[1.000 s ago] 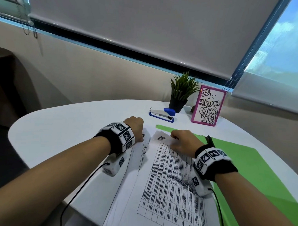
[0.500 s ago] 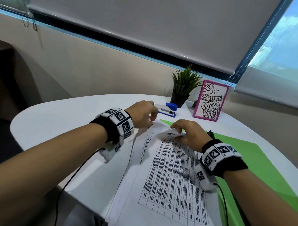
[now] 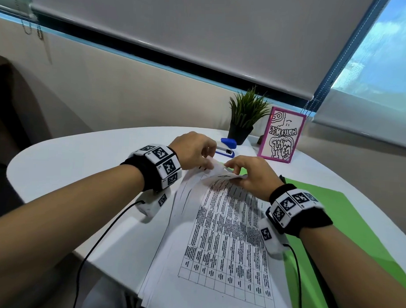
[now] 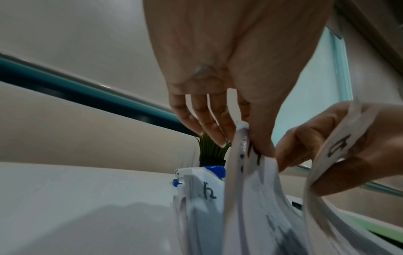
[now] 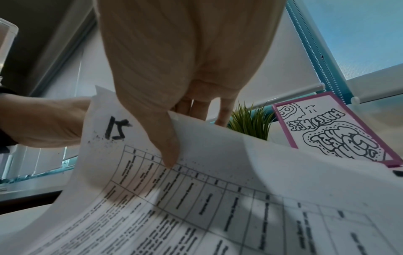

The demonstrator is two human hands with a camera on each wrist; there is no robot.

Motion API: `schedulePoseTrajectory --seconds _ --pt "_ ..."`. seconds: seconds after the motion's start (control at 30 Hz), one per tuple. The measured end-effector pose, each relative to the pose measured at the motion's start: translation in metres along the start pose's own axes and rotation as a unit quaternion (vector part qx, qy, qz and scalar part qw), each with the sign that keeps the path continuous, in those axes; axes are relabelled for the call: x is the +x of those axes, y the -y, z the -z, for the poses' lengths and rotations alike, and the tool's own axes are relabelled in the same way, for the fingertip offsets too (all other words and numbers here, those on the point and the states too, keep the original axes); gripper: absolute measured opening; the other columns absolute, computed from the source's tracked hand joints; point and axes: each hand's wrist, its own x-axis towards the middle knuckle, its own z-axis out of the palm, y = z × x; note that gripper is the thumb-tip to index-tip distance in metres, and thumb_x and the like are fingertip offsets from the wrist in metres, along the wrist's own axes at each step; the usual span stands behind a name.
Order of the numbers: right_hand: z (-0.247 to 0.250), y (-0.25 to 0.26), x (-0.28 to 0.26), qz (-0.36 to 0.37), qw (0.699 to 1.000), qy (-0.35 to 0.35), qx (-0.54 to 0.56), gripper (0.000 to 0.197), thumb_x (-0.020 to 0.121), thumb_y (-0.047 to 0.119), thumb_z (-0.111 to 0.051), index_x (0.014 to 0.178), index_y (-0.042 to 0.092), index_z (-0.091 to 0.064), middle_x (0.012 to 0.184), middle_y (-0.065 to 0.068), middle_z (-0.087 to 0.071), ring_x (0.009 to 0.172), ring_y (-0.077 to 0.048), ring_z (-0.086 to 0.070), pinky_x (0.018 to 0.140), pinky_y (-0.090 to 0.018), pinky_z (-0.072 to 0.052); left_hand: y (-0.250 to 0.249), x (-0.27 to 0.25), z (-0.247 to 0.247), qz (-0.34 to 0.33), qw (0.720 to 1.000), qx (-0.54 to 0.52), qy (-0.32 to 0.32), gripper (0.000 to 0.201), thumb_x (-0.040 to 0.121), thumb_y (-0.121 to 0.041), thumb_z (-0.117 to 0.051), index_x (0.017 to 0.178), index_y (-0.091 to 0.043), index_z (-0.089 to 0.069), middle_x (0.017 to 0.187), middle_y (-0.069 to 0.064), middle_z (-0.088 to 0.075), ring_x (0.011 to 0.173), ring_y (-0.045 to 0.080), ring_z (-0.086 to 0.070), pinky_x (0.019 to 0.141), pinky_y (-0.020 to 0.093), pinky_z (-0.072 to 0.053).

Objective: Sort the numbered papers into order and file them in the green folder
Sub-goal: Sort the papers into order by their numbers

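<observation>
With its near end hanging over the counter's (image 3: 66,163) near edge, the stack of numbered papers (image 3: 226,242) now has its far corners lifted, the left hand (image 3: 193,151) pinching some sheets and the right hand (image 3: 254,176) gripping the top one, so sorting has started, the green folder (image 3: 347,218) lying open beside them toward the right edge.

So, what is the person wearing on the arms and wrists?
Both forearms are bare, with no sleeves. Each wrist has a black band carrying white blocks printed with black square codes. Under each wrist hangs a white camera unit with a thin black cable.
</observation>
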Motion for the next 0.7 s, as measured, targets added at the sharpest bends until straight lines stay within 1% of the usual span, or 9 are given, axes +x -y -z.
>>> schedulePoseTrajectory --seconds 0.07,0.13,0.23,0.3,0.4,0.47,0.53,0.6,0.7 --pt "0.0 0.0 -0.001 -0.003 1.0 -0.014 0.006 0.03 0.072 0.014 -0.083 0.065 0.026 -0.056 0.094 0.008 -0.072 0.086 -0.013 -0.065 0.079 -0.036 -0.053 0.002 0.0 0.002 0.01 1.0 -0.028 0.01 0.036 0.075 -0.037 -0.08 0.062 -0.024 -0.049 0.07 -0.005 -0.059 0.073 0.019 -0.056 0.064 0.033 -0.043" --pt "0.0 -0.002 -0.001 -0.013 1.0 -0.015 0.023 0.034 0.072 0.015 -0.082 0.063 0.03 -0.054 0.084 0.004 -0.073 0.08 -0.016 -0.067 0.074 -0.038 -0.055 0.005 0.0 0.002 0.023 0.999 -0.027 0.017 0.043 0.075 -0.043 -0.078 0.057 -0.021 -0.046 0.067 -0.001 -0.057 0.066 0.019 -0.049 0.061 0.032 -0.039" --pt "0.0 -0.006 -0.001 -0.028 0.998 -0.006 0.049 0.018 0.074 0.015 -0.081 0.078 0.015 -0.063 0.081 0.0 -0.071 0.077 -0.019 -0.065 0.071 -0.04 -0.055 0.007 0.0 0.0 0.036 0.997 -0.053 0.046 0.036 0.083 -0.052 -0.065 0.069 -0.02 -0.058 0.077 0.001 -0.065 0.072 0.019 -0.055 0.068 0.033 -0.045" --pt "0.002 -0.009 -0.002 -0.038 0.997 0.007 0.064 0.022 0.075 0.011 -0.078 0.092 0.015 -0.064 0.091 0.002 -0.07 0.083 -0.017 -0.063 0.074 -0.027 -0.053 0.011 -0.002 0.0 0.062 0.993 -0.07 0.069 0.034 0.087 -0.051 -0.061 0.089 -0.017 -0.065 0.092 0.001 -0.068 0.083 0.018 -0.059 0.076 0.031 -0.047" --pt "0.004 -0.012 -0.006 -0.05 0.996 0.031 0.061 0.036 0.077 0.009 -0.077 0.11 0.018 -0.064 0.102 0.006 -0.068 0.092 -0.009 -0.06 0.08 -0.015 -0.046 0.019 -0.004 0.0 0.086 0.992 -0.038 0.084 0.028 0.086 -0.035 -0.07 0.105 -0.014 -0.066 0.098 0.003 -0.067 0.085 0.017 -0.057 0.076 0.027 -0.044" --pt "0.006 -0.015 -0.008 -0.068 0.995 0.035 0.071 0.042 0.077 0.007 -0.078 0.113 0.018 -0.06 0.1 0.011 -0.065 0.089 -0.004 -0.059 0.077 -0.01 -0.046 0.022 -0.006 -0.002 0.101 0.99 -0.02 0.094 0.023 0.082 -0.021 -0.075 0.102 -0.014 -0.067 0.089 0.003 -0.065 0.081 0.017 -0.056 0.073 0.026 -0.044" --pt "0.007 -0.017 -0.009 -0.079 0.994 0.047 0.061 0.036 0.076 0.007 -0.078 0.106 0.019 -0.062 0.094 0.013 -0.064 0.085 -0.001 -0.06 0.074 -0.012 -0.048 0.024 -0.007 -0.004 0.107 0.99 -0.018 0.089 0.013 0.081 -0.015 -0.075 0.091 -0.015 -0.067 0.082 0.004 -0.066 0.076 0.018 -0.057 0.069 0.026 -0.044" --pt "0.007 -0.021 -0.008 -0.08 0.994 0.059 0.041 0.025 0.077 0.002 -0.075 0.086 0.024 -0.068 0.083 0.009 -0.068 0.078 -0.007 -0.062 0.072 -0.021 -0.051 0.024 -0.007 -0.006 0.109 0.992 -0.034 0.056 0.006 0.082 -0.012 -0.072 0.083 -0.013 -0.067 0.082 0.007 -0.068 0.07 0.019 -0.058 0.067 0.027 -0.048" --pt "0.006 -0.026 -0.006 -0.097 0.992 0.06 0.052 0.04 0.075 -0.009 -0.07 0.068 0.03 -0.065 0.073 0.01 -0.068 0.07 -0.006 -0.063 0.071 -0.022 -0.053 0.024 -0.008 -0.01 0.132 0.984 -0.118 0.026 0.02 0.083 -0.014 -0.073 0.07 -0.016 -0.058 0.071 0.003 -0.064 0.056 0.017 -0.06 0.06 0.024 -0.05"
